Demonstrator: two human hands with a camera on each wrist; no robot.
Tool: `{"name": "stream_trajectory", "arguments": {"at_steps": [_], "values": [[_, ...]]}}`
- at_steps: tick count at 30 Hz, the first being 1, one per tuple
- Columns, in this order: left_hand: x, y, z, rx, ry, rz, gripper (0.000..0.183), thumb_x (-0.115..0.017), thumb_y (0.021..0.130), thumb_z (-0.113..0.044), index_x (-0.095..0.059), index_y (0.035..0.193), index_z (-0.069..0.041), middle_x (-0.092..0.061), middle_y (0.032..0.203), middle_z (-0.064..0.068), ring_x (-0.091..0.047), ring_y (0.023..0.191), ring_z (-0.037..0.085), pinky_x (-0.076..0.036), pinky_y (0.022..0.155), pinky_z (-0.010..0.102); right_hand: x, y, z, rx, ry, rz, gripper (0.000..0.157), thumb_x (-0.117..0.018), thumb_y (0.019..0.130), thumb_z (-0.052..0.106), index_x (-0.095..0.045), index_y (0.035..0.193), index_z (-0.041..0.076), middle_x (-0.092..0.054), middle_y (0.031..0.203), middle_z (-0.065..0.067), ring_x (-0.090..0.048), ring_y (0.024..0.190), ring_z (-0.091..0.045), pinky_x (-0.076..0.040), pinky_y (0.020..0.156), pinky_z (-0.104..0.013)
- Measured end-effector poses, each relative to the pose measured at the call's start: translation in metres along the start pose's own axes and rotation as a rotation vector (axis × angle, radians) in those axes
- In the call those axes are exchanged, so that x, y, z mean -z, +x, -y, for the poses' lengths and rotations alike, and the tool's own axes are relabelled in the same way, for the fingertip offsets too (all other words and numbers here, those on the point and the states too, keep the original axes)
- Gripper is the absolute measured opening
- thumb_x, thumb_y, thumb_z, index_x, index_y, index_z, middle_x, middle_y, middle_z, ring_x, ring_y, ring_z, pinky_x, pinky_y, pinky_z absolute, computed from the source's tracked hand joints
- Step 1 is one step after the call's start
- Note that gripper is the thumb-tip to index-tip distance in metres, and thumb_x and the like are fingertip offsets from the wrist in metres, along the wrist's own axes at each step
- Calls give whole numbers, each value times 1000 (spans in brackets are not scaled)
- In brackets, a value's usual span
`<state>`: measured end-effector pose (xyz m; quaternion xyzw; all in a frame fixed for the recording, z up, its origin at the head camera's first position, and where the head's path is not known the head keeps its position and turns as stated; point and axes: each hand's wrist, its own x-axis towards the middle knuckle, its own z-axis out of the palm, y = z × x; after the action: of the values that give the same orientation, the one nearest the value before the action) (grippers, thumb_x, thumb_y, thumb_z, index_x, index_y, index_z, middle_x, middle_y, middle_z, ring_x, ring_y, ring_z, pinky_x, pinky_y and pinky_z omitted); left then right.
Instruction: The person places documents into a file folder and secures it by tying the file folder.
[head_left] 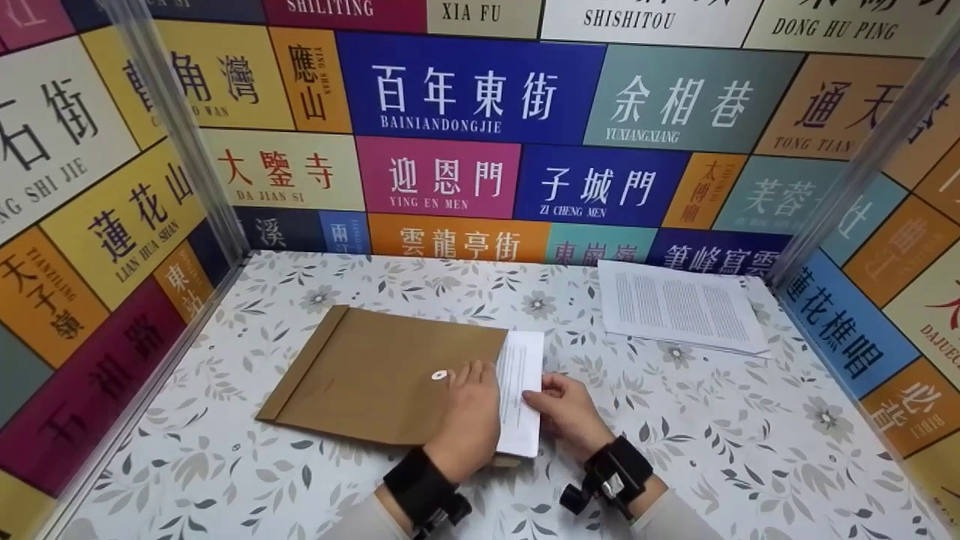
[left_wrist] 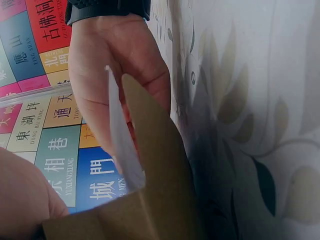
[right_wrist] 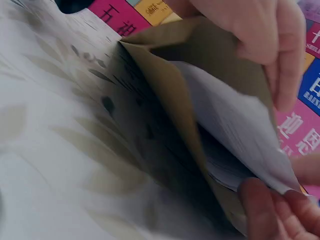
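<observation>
A brown paper envelope [head_left: 375,367] with a round white button [head_left: 439,375] lies on the table. Printed paper [head_left: 521,420] sticks out of its right-hand mouth. My left hand [head_left: 472,412] rests on the envelope beside that mouth, its fingers extended over the top panel. At the paper's outer edge my right hand [head_left: 570,412] pinches the sheets between thumb and fingers. In the right wrist view the envelope's mouth gapes, and white paper [right_wrist: 225,110] sits between the two brown panels. How far the sheets reach inside is hidden.
A stack of printed sheets [head_left: 675,307] lies at the back right of the table. The floral tabletop [head_left: 285,487] is bounded by walls covered in colourful street-name signs [head_left: 465,90]. Clear corner strips [head_left: 180,135] run up where the walls meet.
</observation>
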<state>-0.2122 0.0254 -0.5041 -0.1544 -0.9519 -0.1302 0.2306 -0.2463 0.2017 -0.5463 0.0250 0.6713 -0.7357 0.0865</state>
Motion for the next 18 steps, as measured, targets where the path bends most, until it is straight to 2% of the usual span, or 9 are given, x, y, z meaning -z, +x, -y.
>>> {"name": "stream_trajectory", "arguments": {"at_steps": [4,7,14,18], "values": [[1,0,-1,12,11,40,36,-53,90,9,-62,125,10,-67,121,24,-62,118,37,-48,102,55,8,3,2,-51,-20,-42,11,-72,86,-4,-64,93,-2,-66,78,-4,-64,61,-11,-57,59,-24],[1,-3,-6,-3,7,71,38,-53,91,10,-61,127,11,-66,123,25,-61,120,37,-47,104,56,8,3,0,-60,-17,-20,12,-72,85,-8,-64,89,-1,-68,77,-3,-66,62,-10,-58,62,-24],[-8,-15,-23,-104,72,-20,37,-64,84,1,-63,121,5,-67,113,17,-63,109,31,-50,99,52,-2,-2,-7,-30,4,24,12,-67,84,-11,-64,95,-8,-71,78,-7,-72,70,-15,-62,67,-29],[-10,-19,-28,-93,13,24,38,-65,84,4,-64,122,5,-68,119,18,-63,117,33,-49,103,55,-4,-2,-9,-23,15,18,15,-63,82,-15,-63,97,-10,-71,76,-8,-72,69,-15,-62,67,-30]]}}
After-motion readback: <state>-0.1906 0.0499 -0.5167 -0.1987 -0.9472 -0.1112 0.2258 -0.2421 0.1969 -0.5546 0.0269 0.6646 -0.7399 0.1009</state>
